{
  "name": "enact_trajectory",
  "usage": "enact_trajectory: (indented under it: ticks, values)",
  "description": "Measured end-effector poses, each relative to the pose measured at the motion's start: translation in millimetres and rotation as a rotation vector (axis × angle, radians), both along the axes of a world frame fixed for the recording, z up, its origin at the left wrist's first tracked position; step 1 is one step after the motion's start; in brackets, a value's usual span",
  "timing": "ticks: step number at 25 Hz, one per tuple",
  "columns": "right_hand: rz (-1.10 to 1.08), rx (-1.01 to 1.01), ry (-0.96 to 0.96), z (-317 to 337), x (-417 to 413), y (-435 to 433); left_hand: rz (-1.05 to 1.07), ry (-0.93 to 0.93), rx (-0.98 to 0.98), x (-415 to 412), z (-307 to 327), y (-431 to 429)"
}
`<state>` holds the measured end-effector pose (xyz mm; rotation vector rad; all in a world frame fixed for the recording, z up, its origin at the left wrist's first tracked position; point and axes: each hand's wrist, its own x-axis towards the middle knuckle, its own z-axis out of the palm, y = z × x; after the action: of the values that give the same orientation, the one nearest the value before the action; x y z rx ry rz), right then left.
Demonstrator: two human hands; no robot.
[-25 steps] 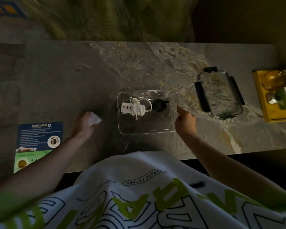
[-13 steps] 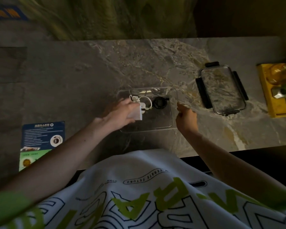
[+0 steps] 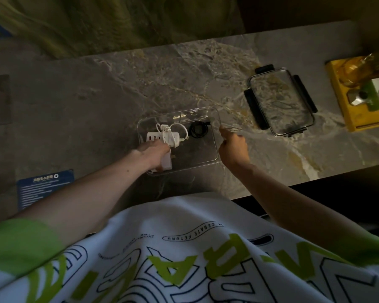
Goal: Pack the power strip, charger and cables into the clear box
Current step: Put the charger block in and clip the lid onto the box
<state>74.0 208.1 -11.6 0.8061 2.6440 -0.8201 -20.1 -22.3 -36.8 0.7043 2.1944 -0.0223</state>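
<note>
Over the box's (image 3: 206,164) near-left corner, my left hand (image 3: 153,152) grips the charger (image 3: 167,163), aimed at the free floor beside the strip (image 3: 160,136). My right hand (image 3: 233,148) pinches the right rim, I reckon to stop sliding. Black cable (image 3: 198,129) is coiled inside, out of the way.

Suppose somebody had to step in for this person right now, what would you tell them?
Left hand grips the white charger, low in the near-left corner of the clear box. Right hand holds the box's right rim.
Already in the box: power strip with white cable, black coiled cable.
To do: release the charger, then perhaps fit the lid, lying on the table to the right.
</note>
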Motion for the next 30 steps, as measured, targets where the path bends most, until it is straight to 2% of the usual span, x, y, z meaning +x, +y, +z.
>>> enact_trajectory:
  ticks: [13,16,18,20,22,26,30]
  values:
    - [0.038,0.030,0.013,8.1,-0.9,-1.8,-0.046,0.037,0.016,11.8,2.3,-2.3]
    - [0.039,0.025,0.023,6.4,-0.7,-2.3,0.097,0.022,0.198,18.0,-1.9,-10.9]
    - [0.035,0.026,0.030,4.9,-0.8,-1.5,0.196,0.156,0.380,25.9,0.8,-17.9]
    - [0.026,0.020,0.041,2.2,-0.2,-2.0,0.281,0.362,0.435,36.9,6.1,-29.4]
    - [0.030,0.019,0.032,-1.0,0.3,-3.4,0.422,0.433,0.442,46.7,7.8,-40.9]
    - [0.021,0.011,0.008,-1.8,1.6,-2.1,0.779,0.234,0.546,57.2,-0.3,-42.8]
    - [0.019,-0.014,-0.010,3.5,1.8,-5.8,0.902,0.148,0.644,54.8,-2.2,-41.4]
